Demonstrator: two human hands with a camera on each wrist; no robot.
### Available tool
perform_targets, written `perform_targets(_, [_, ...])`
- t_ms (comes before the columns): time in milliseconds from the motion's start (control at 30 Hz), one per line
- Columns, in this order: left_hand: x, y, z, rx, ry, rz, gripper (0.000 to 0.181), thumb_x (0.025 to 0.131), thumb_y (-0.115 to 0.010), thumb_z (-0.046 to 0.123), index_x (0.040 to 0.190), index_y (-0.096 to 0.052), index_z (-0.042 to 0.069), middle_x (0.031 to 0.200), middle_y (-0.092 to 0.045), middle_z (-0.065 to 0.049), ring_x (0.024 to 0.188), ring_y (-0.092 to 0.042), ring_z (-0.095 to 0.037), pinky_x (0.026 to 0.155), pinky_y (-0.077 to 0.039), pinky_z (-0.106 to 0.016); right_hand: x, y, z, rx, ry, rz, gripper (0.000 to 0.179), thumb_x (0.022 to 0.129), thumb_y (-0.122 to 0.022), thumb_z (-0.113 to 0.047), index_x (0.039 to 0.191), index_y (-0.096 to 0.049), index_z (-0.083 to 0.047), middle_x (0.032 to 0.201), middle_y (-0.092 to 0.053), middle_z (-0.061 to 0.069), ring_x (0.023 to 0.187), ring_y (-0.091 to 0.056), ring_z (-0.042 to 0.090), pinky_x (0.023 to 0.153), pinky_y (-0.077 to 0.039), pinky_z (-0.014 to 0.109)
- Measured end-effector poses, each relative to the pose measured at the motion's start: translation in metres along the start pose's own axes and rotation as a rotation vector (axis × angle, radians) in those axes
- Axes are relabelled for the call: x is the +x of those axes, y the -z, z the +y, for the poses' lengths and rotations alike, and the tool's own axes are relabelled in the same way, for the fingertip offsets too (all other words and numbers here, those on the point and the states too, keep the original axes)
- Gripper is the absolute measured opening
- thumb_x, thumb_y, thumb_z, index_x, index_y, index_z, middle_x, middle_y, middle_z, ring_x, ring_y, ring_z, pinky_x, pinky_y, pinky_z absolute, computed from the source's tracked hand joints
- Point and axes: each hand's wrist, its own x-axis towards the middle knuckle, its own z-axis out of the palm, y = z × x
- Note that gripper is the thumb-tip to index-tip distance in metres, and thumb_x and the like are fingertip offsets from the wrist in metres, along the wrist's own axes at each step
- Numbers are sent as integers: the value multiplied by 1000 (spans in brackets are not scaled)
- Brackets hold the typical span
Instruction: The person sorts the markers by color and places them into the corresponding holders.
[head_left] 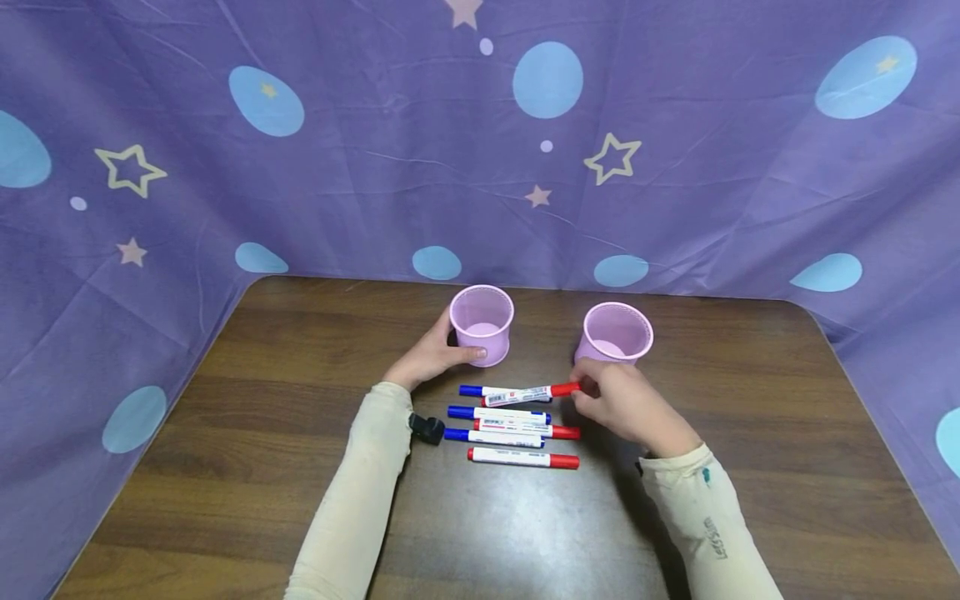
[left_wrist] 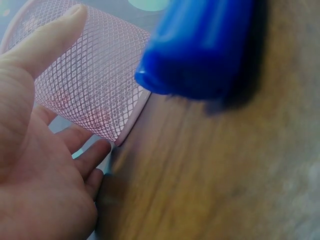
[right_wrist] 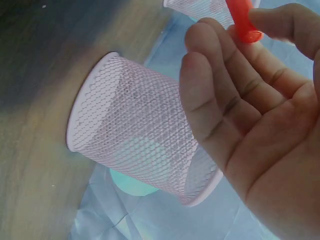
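Note:
My left hand (head_left: pixel 431 354) grips the left pink mesh pen cup (head_left: pixel 483 321), thumb in front and fingers around the far side; the cup stands upright. In the left wrist view the thumb lies along the mesh of that cup (left_wrist: pixel 95 70). Between thumb and fingertips my right hand (head_left: pixel 626 400) pinches the red cap of a whiteboard marker (head_left: pixel 525 396), which lies slanted over other markers. The right wrist view shows this red cap (right_wrist: pixel 244 20) at the fingertips. Just behind the right hand is a second pink mesh pen cup (head_left: pixel 617 329), whose lower front the hand partly covers.
Nearer the front lie several more whiteboard markers, among them a blue-capped one (head_left: pixel 495 437) and a red-capped one (head_left: pixel 522 457). A blue cap (left_wrist: pixel 195 55) looms close in the left wrist view. Purple cloth (head_left: pixel 420 167) hangs behind the wooden table (head_left: pixel 750 375).

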Motion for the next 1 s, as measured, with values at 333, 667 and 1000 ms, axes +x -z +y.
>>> perform_targets(333, [0,1,-3,-16,7,5,100,79,-85,13,159,-25,16,148,-44,-12,138,-38,-28,118,-18,-47,-3,9,-9,79,10,64,14,79,-69,-3,88,-64,-12,73,-57,-9,69,-54,10,65,-49,32])
perform_targets(667, [0,1,-2,-9,7,0,100,79,-85,15,159,-25,16,149,-44,-13,139,-37,-28,118,-17,-48,-9,22,-18,75,-4,107,13,82,-66,-4,88,-64,-15,75,-59,-10,69,-55,9,65,-49,32])
perform_targets(1000, [-2,2,0,-25,0,-10,100,80,-85,12,160,-23,14,150,-42,-15,140,-35,-30,119,-15,-48,-15,32,-20,96,30,210,14,83,-71,-5,88,-65,-16,76,-61,-12,71,-58,9,66,-50,31])
